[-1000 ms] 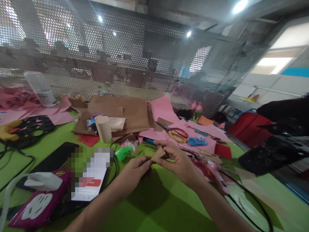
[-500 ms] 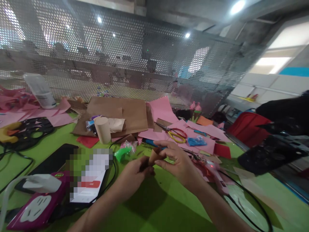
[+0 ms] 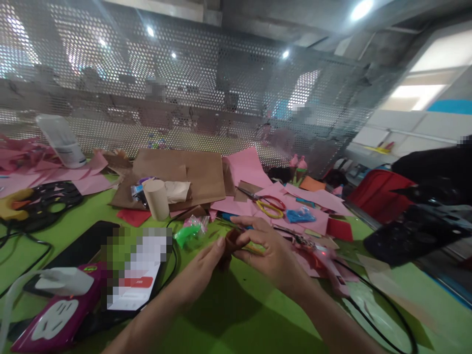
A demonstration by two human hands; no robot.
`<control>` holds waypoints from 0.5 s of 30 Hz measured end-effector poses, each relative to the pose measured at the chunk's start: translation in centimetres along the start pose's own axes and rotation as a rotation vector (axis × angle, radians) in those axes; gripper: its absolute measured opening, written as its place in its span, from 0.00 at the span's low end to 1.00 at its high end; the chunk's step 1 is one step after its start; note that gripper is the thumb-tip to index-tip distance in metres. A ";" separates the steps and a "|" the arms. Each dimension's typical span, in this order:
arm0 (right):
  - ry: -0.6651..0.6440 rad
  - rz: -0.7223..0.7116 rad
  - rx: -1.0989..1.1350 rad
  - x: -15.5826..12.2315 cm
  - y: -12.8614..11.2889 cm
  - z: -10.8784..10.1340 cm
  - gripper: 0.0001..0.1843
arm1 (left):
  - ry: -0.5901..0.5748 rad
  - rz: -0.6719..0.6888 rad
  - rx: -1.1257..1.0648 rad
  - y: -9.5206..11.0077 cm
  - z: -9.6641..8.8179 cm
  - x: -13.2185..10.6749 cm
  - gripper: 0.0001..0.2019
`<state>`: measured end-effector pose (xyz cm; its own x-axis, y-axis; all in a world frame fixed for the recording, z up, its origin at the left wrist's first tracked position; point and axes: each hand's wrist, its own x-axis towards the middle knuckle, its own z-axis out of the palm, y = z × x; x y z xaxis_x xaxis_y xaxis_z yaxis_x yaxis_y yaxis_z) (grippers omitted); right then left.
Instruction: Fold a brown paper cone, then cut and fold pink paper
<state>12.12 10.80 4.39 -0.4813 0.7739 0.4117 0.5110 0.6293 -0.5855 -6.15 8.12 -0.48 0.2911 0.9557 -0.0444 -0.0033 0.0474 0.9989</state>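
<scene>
While the left hand [image 3: 202, 269] and right hand [image 3: 266, 248] meet above the table [image 3: 245, 319], the brown paper [image 3: 230, 242] sits between their fingertips. Left: thumb pressed to the paper's side, remaining fingers mostly hidden. Right: thumb and bent fingers pinch the opposite side, the uppermost finger held slightly apart. Beyond the left hand lies a green packet [image 3: 189, 235]; beyond the right, scissors [image 3: 257, 198].

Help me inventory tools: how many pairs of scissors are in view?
1: red-and-yellow-handled scissors, lying among pink paper beyond the right hand. Others may be hidden.
</scene>
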 end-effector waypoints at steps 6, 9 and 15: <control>-0.007 -0.055 -0.022 -0.1 -0.8 0.0 0.05 | 0.031 -0.014 -0.045 -0.6 0.1 0.2 0.25; -0.001 -0.062 -0.022 -0.2 -0.6 -0.1 0.02 | 0.030 0.005 -0.044 -0.5 -0.1 0.1 0.24; -0.009 -0.041 -0.005 -0.3 -0.2 -0.2 0.04 | 0.054 -0.004 -0.049 -0.8 0.0 0.4 0.25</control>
<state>12.32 10.43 4.56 -0.5078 0.7470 0.4291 0.4945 0.6606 -0.5649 -6.05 8.42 -1.31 0.2393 0.9696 -0.0501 -0.0500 0.0639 0.9967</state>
